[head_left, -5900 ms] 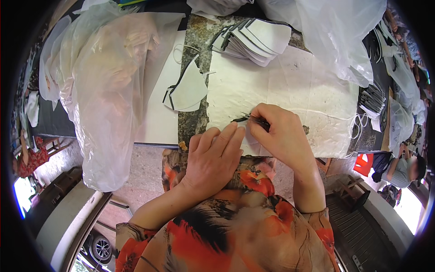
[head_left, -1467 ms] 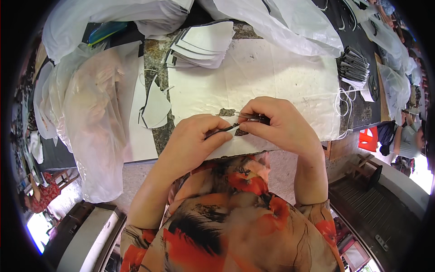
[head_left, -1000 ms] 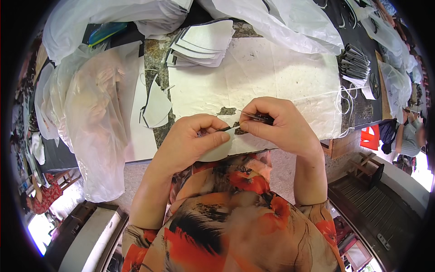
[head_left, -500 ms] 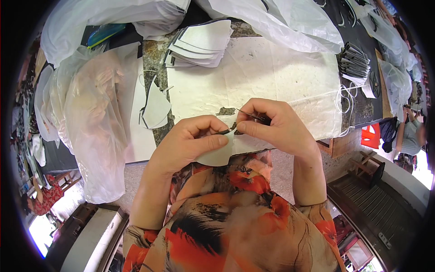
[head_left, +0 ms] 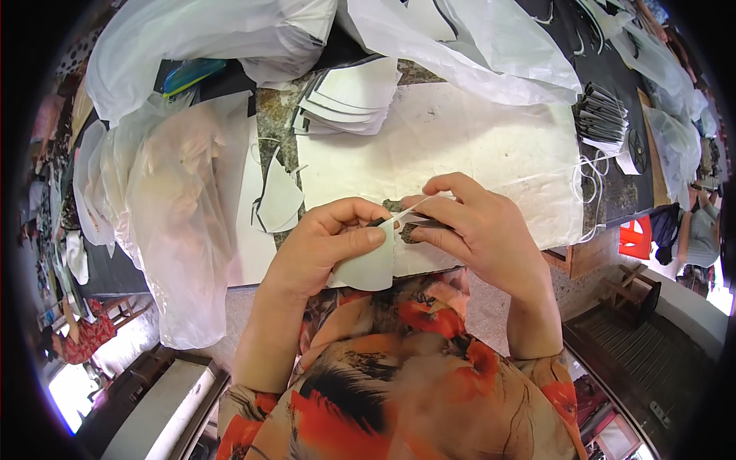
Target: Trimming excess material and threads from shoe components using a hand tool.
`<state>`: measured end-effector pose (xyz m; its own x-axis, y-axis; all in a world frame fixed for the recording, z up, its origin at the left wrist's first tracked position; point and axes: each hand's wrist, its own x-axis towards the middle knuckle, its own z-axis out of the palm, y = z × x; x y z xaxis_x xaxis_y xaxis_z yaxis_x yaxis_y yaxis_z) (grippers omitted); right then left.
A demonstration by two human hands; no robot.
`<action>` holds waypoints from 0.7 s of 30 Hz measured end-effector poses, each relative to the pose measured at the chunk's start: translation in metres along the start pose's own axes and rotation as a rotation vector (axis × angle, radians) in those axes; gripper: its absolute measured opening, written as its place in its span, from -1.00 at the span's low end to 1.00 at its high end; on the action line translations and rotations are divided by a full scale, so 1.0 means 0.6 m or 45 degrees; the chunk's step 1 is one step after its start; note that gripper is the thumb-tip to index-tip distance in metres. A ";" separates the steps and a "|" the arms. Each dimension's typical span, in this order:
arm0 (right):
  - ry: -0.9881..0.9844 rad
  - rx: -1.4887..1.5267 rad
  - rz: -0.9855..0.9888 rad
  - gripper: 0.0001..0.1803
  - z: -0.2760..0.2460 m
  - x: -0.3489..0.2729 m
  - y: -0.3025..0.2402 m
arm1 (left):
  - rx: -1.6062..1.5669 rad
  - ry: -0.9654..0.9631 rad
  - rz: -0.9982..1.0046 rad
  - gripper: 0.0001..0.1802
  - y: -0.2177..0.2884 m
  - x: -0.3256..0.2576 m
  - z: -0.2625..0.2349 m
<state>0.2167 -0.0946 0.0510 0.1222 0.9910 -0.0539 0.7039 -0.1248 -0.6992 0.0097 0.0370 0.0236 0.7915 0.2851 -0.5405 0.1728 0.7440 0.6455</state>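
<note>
My left hand [head_left: 337,241] pinches a small pale, curved cut piece [head_left: 364,264] with a dark upper edge, just over the table's near edge. A thin white cord [head_left: 410,209] runs from the top of that piece up to my right hand [head_left: 479,230], which is closed with the cord at its fingers. Also in the right hand is a slim dark tool [head_left: 431,223], mostly covered by the fingers; its kind cannot be made out. Left of my hands lies another white cut piece [head_left: 281,198] with dark edging. A stack of white cut pieces [head_left: 354,96] lies farther off.
A large pale sheet [head_left: 460,138] covers the middle of the worktable. Clear plastic bags [head_left: 180,230] lie at the left and others [head_left: 475,46] at the back. Toward the right are a bundle of dark-edged pieces [head_left: 602,115] and loops of white cord [head_left: 590,184].
My right hand has drawn slightly away from the left, and the white cord now stretches between them. The pale piece hangs more upright. The whole view has shifted a little.
</note>
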 end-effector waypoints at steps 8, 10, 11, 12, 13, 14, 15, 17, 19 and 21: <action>-0.128 0.277 0.069 -0.67 -0.008 0.006 0.011 | -0.126 -0.008 -0.009 -0.74 -0.012 0.007 0.027; -0.132 0.324 0.080 -0.67 -0.006 0.004 0.013 | -0.113 0.001 0.019 -0.74 -0.019 0.010 0.033; -0.137 0.381 0.103 -0.67 -0.006 0.003 0.014 | -0.096 0.012 0.047 -0.74 -0.022 0.012 0.036; -0.141 0.437 0.129 -0.68 -0.006 0.002 0.015 | -0.100 0.010 0.046 -0.74 -0.025 0.013 0.038; -0.144 0.434 0.131 -0.68 -0.006 0.000 0.015 | -0.098 0.014 0.044 -0.74 -0.028 0.014 0.040; -0.153 0.490 0.160 -0.67 -0.006 0.000 0.016 | -0.096 0.019 0.043 -0.74 -0.029 0.015 0.043; -0.164 0.548 0.188 -0.67 -0.005 0.000 0.017 | -0.099 0.020 0.042 -0.74 -0.030 0.014 0.044; -0.193 0.636 0.210 -0.66 -0.004 0.001 0.025 | -0.084 0.021 0.043 -0.73 -0.029 0.013 0.048; -0.220 0.723 0.236 -0.65 -0.004 0.001 0.028 | -0.085 0.009 0.042 -0.74 -0.025 0.013 0.051; -0.229 0.879 0.259 -0.61 -0.004 0.001 0.029 | -0.085 -0.001 0.043 -0.74 -0.025 0.014 0.051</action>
<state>0.2306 -0.0961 0.0404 0.0453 0.9514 -0.3047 0.0720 -0.3073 -0.9489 0.0319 0.0098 0.0260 0.7966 0.3102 -0.5188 0.1068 0.7725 0.6260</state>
